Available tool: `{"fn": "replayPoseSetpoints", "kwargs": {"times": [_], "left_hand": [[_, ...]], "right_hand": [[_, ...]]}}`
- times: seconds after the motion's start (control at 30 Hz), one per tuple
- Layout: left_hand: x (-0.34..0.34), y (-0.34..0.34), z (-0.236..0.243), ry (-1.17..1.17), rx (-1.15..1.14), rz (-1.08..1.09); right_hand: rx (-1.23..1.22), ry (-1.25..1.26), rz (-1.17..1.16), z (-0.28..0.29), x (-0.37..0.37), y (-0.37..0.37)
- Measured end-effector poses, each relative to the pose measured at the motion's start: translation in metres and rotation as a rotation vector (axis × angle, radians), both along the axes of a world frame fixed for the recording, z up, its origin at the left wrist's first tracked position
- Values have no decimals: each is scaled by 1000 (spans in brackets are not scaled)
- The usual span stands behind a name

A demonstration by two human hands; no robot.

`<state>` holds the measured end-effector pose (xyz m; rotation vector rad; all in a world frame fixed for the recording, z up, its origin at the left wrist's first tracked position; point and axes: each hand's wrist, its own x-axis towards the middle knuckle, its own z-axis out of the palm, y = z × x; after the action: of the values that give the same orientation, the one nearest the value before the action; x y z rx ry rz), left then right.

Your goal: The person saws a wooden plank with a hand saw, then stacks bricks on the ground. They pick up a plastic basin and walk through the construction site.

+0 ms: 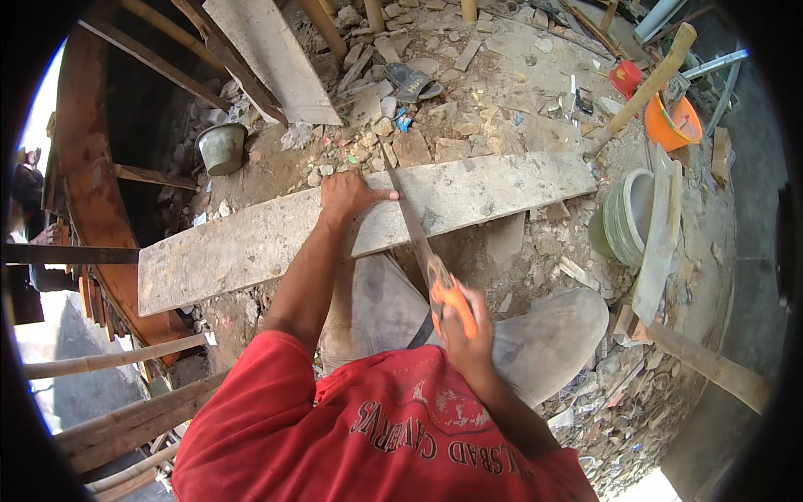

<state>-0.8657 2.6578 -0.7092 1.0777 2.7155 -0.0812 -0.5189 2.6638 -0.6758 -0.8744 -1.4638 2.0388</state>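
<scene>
A long, grey, weathered plank point(489, 186) lies across in front of me, slanting up to the right. My left hand point(347, 197) presses on its top, fingers at the far edge and thumb stretched toward the saw. In my right hand point(470, 335) is the orange handle of a handsaw point(416, 226). The saw's blade crosses the plank just right of my left thumb, its tip past the far edge. Whether its teeth are sunk into the wood is hard to make out.
Rubble and stones cover the ground. A grey bucket point(222, 149) stands at the far left; a green bucket point(621, 219) and an orange bucket point(672, 122) are at the right. A narrow board point(659, 243) leans by the green bucket. A sandal point(413, 82) lies beyond the plank.
</scene>
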Motion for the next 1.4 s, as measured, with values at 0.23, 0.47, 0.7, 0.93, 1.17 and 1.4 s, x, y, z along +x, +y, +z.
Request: {"fn": "replayPoseSetpoints", "kwargs": {"times": [0.23,0.47,0.7,0.93,1.17,1.4], "left_hand": [[-1,1,0,-33,-15,-4],[-6,-6,-12,28,-3,-6],[-6,1,1,-65,0,5],[-3,5,-28,-3,173,129],[4,14,-9,108,162,133],[-23,-3,-30,112,31,46]], "right_hand": [[257,-122,-23,1,-44,15],[245,-60,-16,0,17,-14],[328,-183,0,-2,-52,14],[198,-88,-83,-21,-50,12],[221,-249,-24,2,-94,49],[196,-209,-46,-8,-74,24]]}}
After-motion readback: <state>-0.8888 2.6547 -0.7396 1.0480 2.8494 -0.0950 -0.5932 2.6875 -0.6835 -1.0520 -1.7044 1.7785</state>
